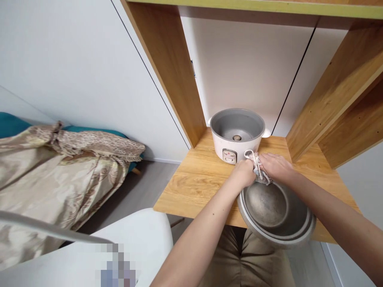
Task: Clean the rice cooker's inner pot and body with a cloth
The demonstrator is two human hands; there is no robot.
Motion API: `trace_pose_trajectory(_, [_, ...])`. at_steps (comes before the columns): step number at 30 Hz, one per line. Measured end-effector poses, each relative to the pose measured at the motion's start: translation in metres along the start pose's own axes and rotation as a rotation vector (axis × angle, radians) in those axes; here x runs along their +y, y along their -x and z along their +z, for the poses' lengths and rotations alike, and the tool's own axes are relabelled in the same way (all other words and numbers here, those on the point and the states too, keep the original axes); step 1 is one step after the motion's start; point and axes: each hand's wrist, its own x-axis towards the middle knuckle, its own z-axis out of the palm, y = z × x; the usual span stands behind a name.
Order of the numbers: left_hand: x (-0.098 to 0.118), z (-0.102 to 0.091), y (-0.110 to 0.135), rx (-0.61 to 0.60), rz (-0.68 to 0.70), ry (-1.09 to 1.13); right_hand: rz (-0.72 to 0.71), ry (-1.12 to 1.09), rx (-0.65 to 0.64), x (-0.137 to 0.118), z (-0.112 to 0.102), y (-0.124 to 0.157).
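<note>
So the person sat at a light wooden desk [197,179] with a round dull-silver metal pot [275,211] tipped up, its open mouth facing up and back at them. The pot hung partly over the near edge of the desk, above their lap. Being round, it had no real long axis, just that tilt.

Both hands sat on its far rim. The left hand [243,173] was curled shut over the rim. The right hand [277,167] was just beside it, clamped down on a crumpled grey-and-white cloth [257,167] bunched between the two. Couldn't tell if the left was pinching the cloth too.

Straight past the hands, on the far side, stood a white rice cooker body with an empty grey well [236,133], upright. A corner of the cloth looked like it reached the cooker's front. The left hand was the closer one to its little control panel.

Count: one pot, one cloth, one cooker, two hands. Off to the left were a white chair back [143,239] and a beige patterned blanket [60,167].
</note>
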Motion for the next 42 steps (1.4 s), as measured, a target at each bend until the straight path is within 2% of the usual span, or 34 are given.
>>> trace_pose_trajectory(4, [-0.003,0.002,0.006,0.010,0.029,-0.009,0.021,0.000,-0.012,-0.001,-0.002,0.001])
trace_pose_trajectory(15, [-0.002,0.006,0.026,0.068,-0.059,0.029,0.040,0.018,-0.035,-0.005,-0.005,0.001])
trace_pose_trajectory(26, [-0.002,-0.001,0.002,-0.010,0.045,-0.026,0.009,0.012,0.000,-0.003,0.000,0.001])
trace_pose_trajectory(38, [-0.004,0.003,0.018,0.031,-0.004,0.005,0.035,-0.007,-0.019,-0.004,-0.002,0.003])
trace_pose_trajectory(42, [0.000,-0.001,0.016,-0.017,-0.003,-0.027,0.024,-0.001,-0.008,-0.004,0.001,0.002])
